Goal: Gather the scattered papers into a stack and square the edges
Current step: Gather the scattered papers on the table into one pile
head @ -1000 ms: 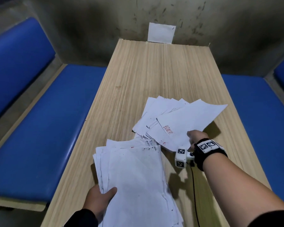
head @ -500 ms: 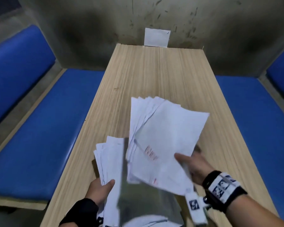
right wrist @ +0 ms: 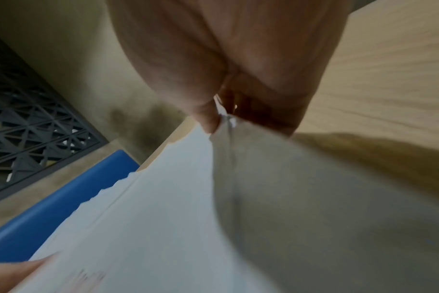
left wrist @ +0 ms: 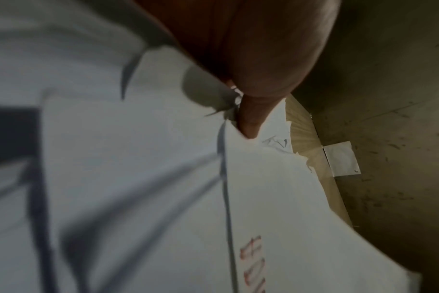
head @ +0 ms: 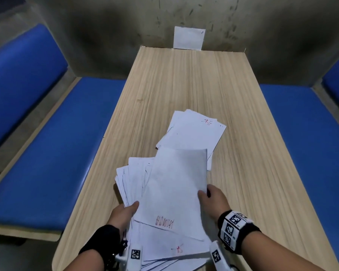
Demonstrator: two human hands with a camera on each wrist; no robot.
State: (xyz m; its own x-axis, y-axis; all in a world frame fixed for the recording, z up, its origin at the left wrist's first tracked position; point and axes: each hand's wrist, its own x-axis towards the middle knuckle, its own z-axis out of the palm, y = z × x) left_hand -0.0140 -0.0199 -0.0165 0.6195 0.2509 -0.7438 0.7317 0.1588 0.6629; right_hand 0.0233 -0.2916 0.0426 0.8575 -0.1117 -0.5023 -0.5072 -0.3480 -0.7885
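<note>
A loose pile of white papers (head: 170, 202) lies at the near end of the wooden table (head: 184, 85), fanned out on its left side. My left hand (head: 125, 211) holds the pile's left edge, thumb on top. My right hand (head: 211, 194) pinches the right edge of the top sheets, thumb above and fingers below; the right wrist view shows that pinch (right wrist: 218, 119). The top sheet carries red writing (head: 164, 222). A second small batch of papers (head: 194, 133) lies flat on the table just beyond the pile. In the left wrist view my thumb (left wrist: 251, 123) presses on the sheets (left wrist: 138, 178).
One white sheet (head: 189, 38) is fixed to the stained wall at the table's far end. Blue padded benches (head: 53, 153) run along both sides of the table, the right one (head: 301, 133) close by. The table's near rounded edge is just under my wrists.
My right hand has carried a batch of sheets from the table's middle back onto the pile under my left hand. Several sheets stayed behind on the table.
</note>
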